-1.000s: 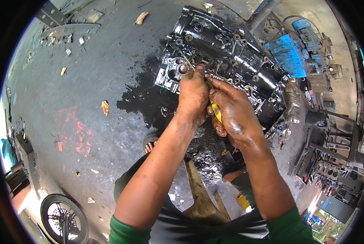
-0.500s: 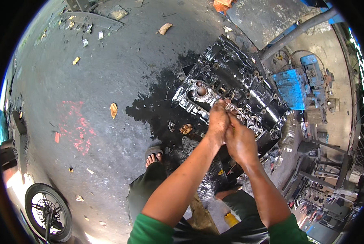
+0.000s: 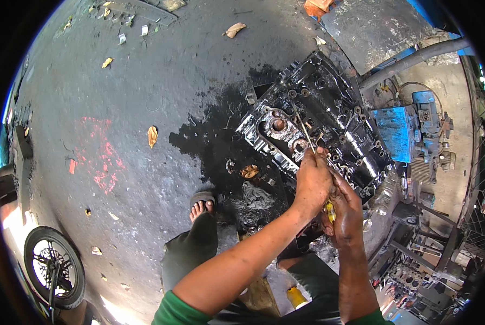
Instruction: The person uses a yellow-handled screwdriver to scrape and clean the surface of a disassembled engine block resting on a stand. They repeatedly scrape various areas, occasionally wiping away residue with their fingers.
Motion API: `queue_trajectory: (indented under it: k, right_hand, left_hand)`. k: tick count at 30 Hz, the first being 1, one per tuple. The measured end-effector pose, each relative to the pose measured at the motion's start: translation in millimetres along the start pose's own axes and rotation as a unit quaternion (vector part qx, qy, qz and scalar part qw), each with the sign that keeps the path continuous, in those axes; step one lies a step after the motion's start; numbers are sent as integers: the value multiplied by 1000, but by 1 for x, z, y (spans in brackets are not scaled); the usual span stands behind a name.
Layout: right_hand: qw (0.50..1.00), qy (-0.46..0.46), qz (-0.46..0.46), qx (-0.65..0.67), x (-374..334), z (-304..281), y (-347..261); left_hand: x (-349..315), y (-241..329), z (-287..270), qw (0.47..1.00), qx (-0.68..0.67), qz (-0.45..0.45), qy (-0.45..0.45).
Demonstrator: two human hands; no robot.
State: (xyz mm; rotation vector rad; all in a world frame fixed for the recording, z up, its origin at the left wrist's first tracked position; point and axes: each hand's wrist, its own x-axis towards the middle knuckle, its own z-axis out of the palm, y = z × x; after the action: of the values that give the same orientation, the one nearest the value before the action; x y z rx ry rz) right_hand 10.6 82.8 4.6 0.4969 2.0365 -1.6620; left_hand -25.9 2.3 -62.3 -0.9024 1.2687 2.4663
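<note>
Engine block (image 3: 337, 116) on oily floor (image 3: 161, 76), yellow-handled tool (image 3: 331, 212) held at its near edge

Block: black, wet-looking, lying ahead of the person and slightly right, its long axis slanting. Left end shows bare, shiny metal with round openings; upper face dark, dotted with bolt holes.

Tool: thin straight metal shaft, pointing forward and a little left over the block face. Whether the tip touches metal, cannot tell.

Left hand (image 3: 314, 183): closed around the shaft, fingers bunched near the block edge. Right hand (image 3: 344, 210): just beside and behind it, clamped on the yellow handle, part of which shows below the fingers. Hands close together; the palms are hidden.

Ground to the left: dark stain (image 3: 215, 135) spreading from the block. Brown leaf (image 3: 249, 171) on the stain; crumpled dark sheet (image 3: 257, 196) nearer the person, material unclear. Person's left foot (image 3: 202, 207), in a dark sandal, beside the stain's near edge.

Farther off: red marks (image 3: 99, 154) on the floor, spoked wheel (image 3: 53, 266) at lower left, blue machine (image 3: 393, 132) beyond the block's right end. Yellow object (image 3: 296, 297) low between the legs, kind unclear.
</note>
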Motion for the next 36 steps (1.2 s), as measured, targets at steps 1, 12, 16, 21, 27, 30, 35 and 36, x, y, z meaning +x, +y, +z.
queue_trajectory:
  k: [1, 12, 16, 21, 27, 30, 35, 36]
  right_hand:
    - [999, -8, 12, 41, -4, 3, -1]
    - [970, -64, 53, 228, -19, 8, -12]
    - [976, -27, 64, 205, -20, 9, -10]
    - [977, -39, 55, 203, -22, 12, -11]
    - [972, -46, 53, 223, -18, 11, -5]
    - [968, -53, 51, 239, -16, 9, 2]
    - [956, -74, 50, 281, -13, 13, 7]
    - [952, -77, 49, 292, -12, 17, 5]
  left_hand:
    - [-1, 0, -3, 1000, 26, 6, 1]
    - [-29, 35, -3, 979, 193, 57, 28]
    - [-29, 42, -7, 984, 176, -3, 24]
    - [-30, 41, -8, 982, 189, 10, 9]
    - [-27, 40, -11, 980, 196, 22, 11]
    - [-25, 39, -12, 982, 188, 6, 15]
    - [-26, 40, -11, 978, 203, 11, 35]
    - [-26, 42, -12, 976, 212, 16, 40]
